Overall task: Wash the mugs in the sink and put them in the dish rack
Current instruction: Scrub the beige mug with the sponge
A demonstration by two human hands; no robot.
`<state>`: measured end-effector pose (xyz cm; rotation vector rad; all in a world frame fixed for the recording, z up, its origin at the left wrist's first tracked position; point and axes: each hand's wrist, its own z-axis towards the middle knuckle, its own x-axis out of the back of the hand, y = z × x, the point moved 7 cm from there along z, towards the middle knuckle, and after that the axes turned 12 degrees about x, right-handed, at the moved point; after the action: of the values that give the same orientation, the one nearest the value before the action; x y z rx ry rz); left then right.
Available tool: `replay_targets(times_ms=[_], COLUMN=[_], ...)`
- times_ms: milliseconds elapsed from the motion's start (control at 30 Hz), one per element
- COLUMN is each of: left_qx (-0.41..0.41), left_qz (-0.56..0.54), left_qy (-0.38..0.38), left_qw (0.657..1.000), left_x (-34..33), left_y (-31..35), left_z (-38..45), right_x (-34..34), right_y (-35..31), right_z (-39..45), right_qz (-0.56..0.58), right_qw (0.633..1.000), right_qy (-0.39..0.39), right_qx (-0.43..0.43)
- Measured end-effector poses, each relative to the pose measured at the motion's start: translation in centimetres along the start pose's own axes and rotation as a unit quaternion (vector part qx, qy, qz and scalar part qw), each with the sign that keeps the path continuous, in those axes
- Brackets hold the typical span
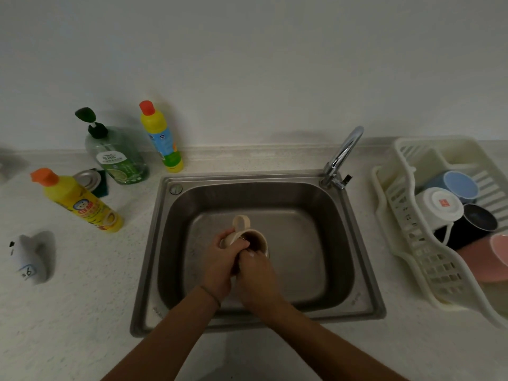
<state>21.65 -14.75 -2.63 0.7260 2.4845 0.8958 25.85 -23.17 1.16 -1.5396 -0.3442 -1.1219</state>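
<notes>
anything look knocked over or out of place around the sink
One thing: the yellow bottle with the orange cap lies on its side on the counter left of the sink, while the other yellow bottle and the green pump bottle stand by the wall. Nothing looks spilled.

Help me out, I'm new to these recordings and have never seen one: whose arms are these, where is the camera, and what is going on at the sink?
There is no machine here. A person wears the camera on their head, so it looks down at their own arms. Over the steel sink, the left hand grips a beige mug while the right hand rubs at its rim. The faucet shows no running water. The white dish rack on the right holds several mugs. Soap bottles stand to the left.
</notes>
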Motion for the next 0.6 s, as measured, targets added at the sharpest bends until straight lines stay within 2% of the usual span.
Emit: replay_targets(times_ms=[33, 133, 167, 200, 300, 333, 433, 467, 500, 600], left_qx=[0.000, 0.015, 0.014, 0.012, 0.012, 0.015, 0.032, 0.034, 0.036, 0.029], left_qz=[0.005, 0.014, 0.013, 0.013, 0.014, 0.020, 0.027, 0.025, 0.023, 0.041], left_qy=[-0.002, -0.011, -0.014, -0.015, -0.002, -0.005, -0.030, -0.034, -0.032, -0.017], left_qw=[1.000, 1.000, 1.000, 1.000, 1.000, 1.000, 0.999, 0.999, 0.999, 0.999], left_x=[-0.1, 0.7, 0.7, 0.6, -0.6, -0.7, 0.0, 0.1, 0.1, -0.7], left_y=[0.2, 1.3, 1.6, 1.6, 1.3, 1.3, 1.9, 1.9, 1.7, 0.9], left_z=[-0.1, -0.2, -0.2, -0.3, -0.5, -0.6, -0.4, -0.3, -0.4, -0.6], right_x=[-0.1, 0.6, 1.0, 1.1, 1.0, 0.9, 1.1, 1.0, 0.9, 0.6], right_y=[-0.1, 0.3, 0.8, 0.9, -0.4, -0.5, 0.4, 1.1, 1.2, 0.1], right_z=[0.0, 0.0, -0.1, 0.1, 0.3, 0.3, -0.1, -0.3, -0.2, 0.0], right_qz=[0.022, -0.113, -0.141, -0.137, 0.019, 0.040, -0.096, -0.123, -0.111, 0.020], right_qw=[1.000, 0.983, 0.976, 0.979, 1.000, 0.999, 0.985, 0.979, 0.983, 0.999], right_qy=[0.004, -0.053, -0.057, -0.055, 0.016, 0.014, -0.055, -0.069, -0.065, 0.015], right_qx=[-0.016, 0.134, 0.157, 0.143, -0.004, -0.016, 0.133, 0.150, 0.131, -0.020])
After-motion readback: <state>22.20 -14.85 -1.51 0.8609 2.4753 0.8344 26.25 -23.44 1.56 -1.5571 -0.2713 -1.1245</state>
